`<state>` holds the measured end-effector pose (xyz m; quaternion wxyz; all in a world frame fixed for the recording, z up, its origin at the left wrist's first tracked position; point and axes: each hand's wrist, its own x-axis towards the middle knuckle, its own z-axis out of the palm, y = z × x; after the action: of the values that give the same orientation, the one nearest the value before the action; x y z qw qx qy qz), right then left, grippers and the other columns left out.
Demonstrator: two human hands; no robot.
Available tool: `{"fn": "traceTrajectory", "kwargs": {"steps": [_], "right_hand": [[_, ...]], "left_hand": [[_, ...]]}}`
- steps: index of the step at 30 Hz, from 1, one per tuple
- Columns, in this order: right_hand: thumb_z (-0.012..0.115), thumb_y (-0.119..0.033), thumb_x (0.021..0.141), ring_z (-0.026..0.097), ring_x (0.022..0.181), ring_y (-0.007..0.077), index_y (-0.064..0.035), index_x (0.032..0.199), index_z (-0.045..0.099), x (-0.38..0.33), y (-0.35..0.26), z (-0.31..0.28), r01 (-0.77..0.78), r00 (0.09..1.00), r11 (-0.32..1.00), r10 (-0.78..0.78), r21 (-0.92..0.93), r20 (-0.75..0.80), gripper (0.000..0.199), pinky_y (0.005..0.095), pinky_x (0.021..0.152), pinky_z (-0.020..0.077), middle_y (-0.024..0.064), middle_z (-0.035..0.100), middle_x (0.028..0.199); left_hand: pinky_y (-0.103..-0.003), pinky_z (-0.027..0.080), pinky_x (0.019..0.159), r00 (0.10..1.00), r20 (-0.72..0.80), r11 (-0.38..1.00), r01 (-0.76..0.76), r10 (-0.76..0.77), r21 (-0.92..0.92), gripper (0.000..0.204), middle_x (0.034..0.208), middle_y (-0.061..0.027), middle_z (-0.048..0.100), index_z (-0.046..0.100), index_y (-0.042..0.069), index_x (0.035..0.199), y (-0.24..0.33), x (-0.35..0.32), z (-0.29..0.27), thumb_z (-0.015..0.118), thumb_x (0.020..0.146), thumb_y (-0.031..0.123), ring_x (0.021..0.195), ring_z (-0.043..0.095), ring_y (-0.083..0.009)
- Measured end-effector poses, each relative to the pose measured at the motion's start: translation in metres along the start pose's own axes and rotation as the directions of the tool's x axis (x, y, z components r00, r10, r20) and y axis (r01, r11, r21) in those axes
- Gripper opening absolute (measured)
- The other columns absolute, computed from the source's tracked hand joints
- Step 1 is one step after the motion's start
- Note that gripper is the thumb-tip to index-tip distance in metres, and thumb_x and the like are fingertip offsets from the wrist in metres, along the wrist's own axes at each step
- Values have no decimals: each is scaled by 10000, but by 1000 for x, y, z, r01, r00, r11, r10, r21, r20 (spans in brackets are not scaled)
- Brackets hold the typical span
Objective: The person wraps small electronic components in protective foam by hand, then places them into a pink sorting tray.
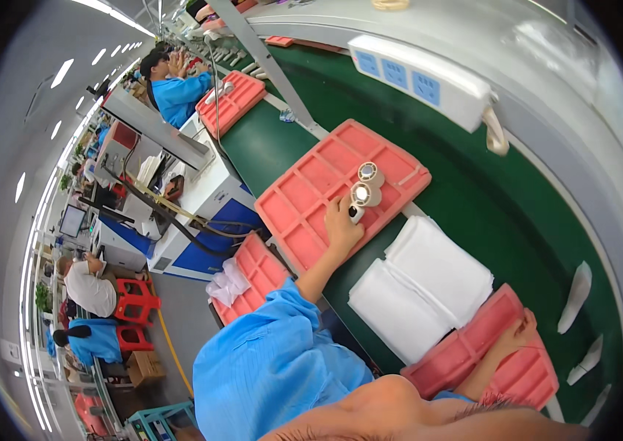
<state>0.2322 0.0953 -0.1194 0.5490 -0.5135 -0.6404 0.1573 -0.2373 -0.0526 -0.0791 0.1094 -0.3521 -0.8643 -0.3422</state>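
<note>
At about five o'clock the right hand [519,332] lies on a stack of pink trays [473,351], fingers hidden, so I cannot tell its grip. Just beyond, two piles of white foam sheets [422,283] sit on the green table [488,198]. Toward twelve o'clock the left hand [342,226] rests on a pink compartment tray [311,198], fingertips closed on a small round white part [356,214], beside two larger round fan-like parts [367,184].

2 stacks of white foam sheets [420,287] lie on the green conveyor belt [517,220], below a white power strip [418,79].
</note>
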Motion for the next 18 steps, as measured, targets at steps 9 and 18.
{"fn": "traceTrajectory", "kwargs": {"steps": [9, 18], "right_hand": [[531, 41, 832, 636, 930, 268, -3, 902, 627, 6, -16, 4, 126, 983, 989, -113, -82, 147, 127, 323, 841, 494, 129, 648, 954], [567, -106, 825, 641, 839, 316, -15, 889, 654, 16, 2, 21, 239, 967, 935, -206, -262, 146, 141, 375, 753, 506, 157, 655, 906]], "left_hand": [[-453, 435, 927, 987, -128, 987, -108, 93, -116, 506, 1163, -226, 508, 609, 15, 1090, 3, -10, 8, 700, 594, 42, 1082, 500, -405], [-448, 442, 922, 971, -229, 968, -120, 69, -218, 434, 1033, -227, 586, 646, -6, 988, -39, 10, 23, 743, 585, 122, 1025, 539, -388]]}}
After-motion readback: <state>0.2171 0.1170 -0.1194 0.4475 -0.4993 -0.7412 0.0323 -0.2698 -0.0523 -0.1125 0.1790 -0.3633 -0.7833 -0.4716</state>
